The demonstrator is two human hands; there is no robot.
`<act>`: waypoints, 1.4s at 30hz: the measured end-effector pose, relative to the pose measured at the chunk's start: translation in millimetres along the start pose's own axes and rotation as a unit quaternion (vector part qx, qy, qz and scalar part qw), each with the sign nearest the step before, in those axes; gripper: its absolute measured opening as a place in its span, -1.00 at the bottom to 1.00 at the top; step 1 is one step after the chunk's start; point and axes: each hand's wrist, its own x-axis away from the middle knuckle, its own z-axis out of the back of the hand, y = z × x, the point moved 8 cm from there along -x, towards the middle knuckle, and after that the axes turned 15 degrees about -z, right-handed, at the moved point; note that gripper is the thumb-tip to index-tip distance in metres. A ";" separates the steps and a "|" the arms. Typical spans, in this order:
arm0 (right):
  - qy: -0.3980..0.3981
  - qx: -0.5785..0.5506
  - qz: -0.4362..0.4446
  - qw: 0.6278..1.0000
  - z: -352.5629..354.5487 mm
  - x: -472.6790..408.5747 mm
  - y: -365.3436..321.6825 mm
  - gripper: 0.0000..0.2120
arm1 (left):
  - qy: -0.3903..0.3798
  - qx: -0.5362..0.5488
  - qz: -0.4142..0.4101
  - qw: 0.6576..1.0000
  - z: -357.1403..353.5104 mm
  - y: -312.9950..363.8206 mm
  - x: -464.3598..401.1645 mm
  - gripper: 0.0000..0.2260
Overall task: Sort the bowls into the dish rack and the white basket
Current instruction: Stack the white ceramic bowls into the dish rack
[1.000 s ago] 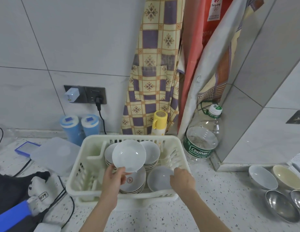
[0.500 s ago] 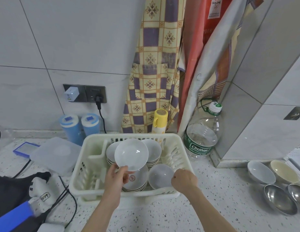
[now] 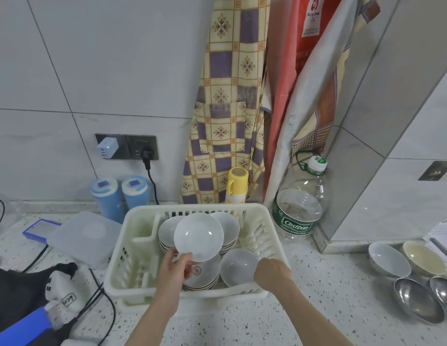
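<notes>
A white plastic basket (image 3: 132,278) stands on the speckled counter in front of me. My left hand (image 3: 175,268) pinches the lower rim of a small white bowl (image 3: 198,236), held tilted above the basket. Stacks of white bowls (image 3: 228,228) fill the back, and another stack, its top bowl bearing a red mark (image 3: 201,273), lies under my left hand. My right hand (image 3: 272,273) grips the near rim of a deeper white bowl (image 3: 238,264) at the basket's front right.
At the right stand a white bowl (image 3: 388,258), a cream bowl (image 3: 423,257) and two steel bowls (image 3: 417,298). A large water bottle (image 3: 300,208) and a yellow flask (image 3: 237,183) sit behind the basket. A plastic lid (image 3: 85,236), cables and a black cloth lie left.
The view has shifted slightly. My left hand keeps the small bowl tilted above the basket; my right hand stays on the deeper bowl's rim and has drawn a little toward the basket's front.
</notes>
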 end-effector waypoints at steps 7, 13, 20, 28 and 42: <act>0.057 -0.095 0.025 0.994 11.5 12.3 0.4 -0.78 | 0.004 -0.051 0.001 0.999 -1.4 7.9 4.4 -0.84; 0.071 -0.234 0.037 0.969 16.0 15.2 13.9 -0.68 | 0.013 -0.107 -0.004 0.994 -7.9 12.8 7.3 -0.91; -0.106 -0.478 0.052 0.870 27.9 4.3 31.9 -0.67 | 0.005 -0.166 0.002 0.986 -23.4 9.2 17.4 -0.90; -0.146 -0.455 0.132 0.868 33.3 7.2 29.4 -0.70 | -0.037 -0.227 0.024 0.973 -70.4 1.9 25.6 -0.72; -0.076 -0.449 0.098 0.885 30.5 -8.5 35.3 -0.57 | -0.083 -0.319 -0.009 0.944 -83.5 -7.5 29.3 -0.86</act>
